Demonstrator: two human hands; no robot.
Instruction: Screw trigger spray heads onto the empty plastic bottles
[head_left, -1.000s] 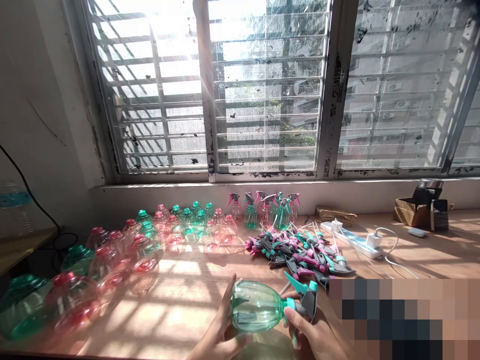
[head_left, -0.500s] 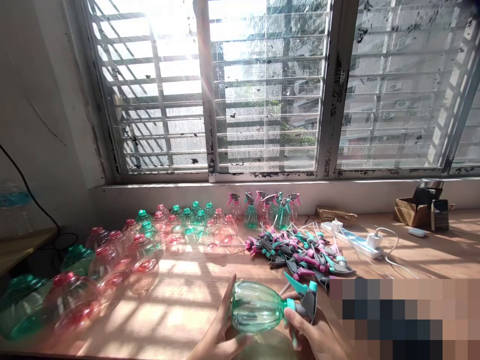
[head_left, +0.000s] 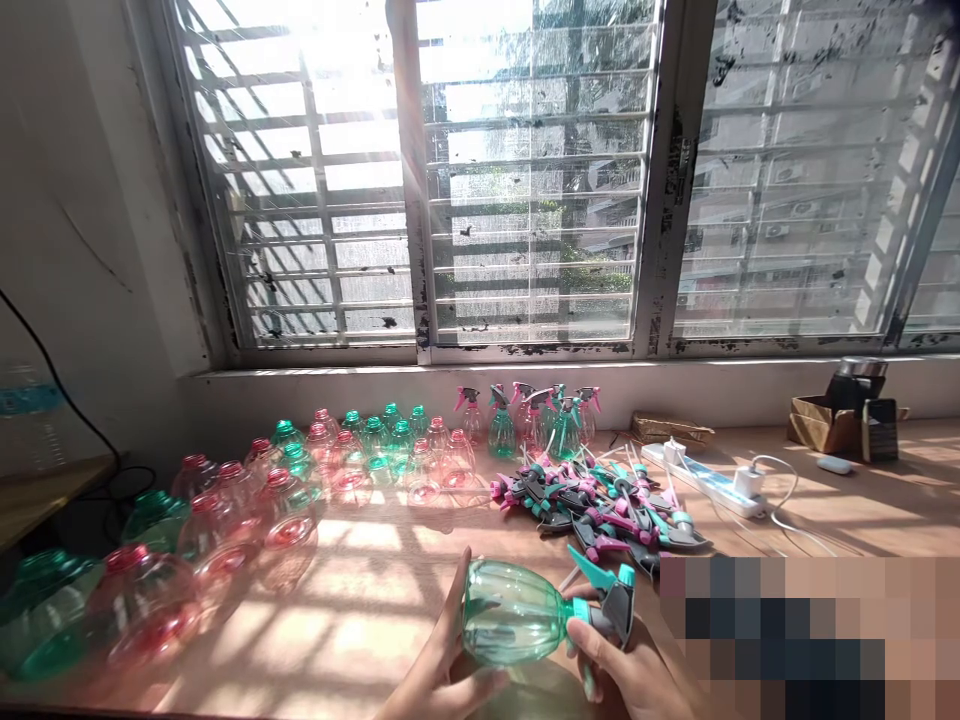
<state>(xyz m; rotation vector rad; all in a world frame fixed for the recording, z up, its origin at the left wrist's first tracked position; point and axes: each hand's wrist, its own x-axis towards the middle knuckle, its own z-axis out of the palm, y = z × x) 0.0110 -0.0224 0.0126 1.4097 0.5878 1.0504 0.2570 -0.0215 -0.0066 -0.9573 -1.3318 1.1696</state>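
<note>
A clear green spray bottle lies sideways between my hands at the front of the table, its neck pointing right. My left hand is wrapped round the bottle's base end. At the neck, my right hand grips the collar of the grey and teal spray head, which sits on the bottle's mouth. Just beyond my right hand lies a pile of loose spray heads in grey, pink and teal, with pale tubes sticking out.
Headless pink bottles and green bottles stand across the left side. Several bottles with spray heads stand by the wall. A power strip and a cardboard box are at right. A blurred patch covers the lower right corner.
</note>
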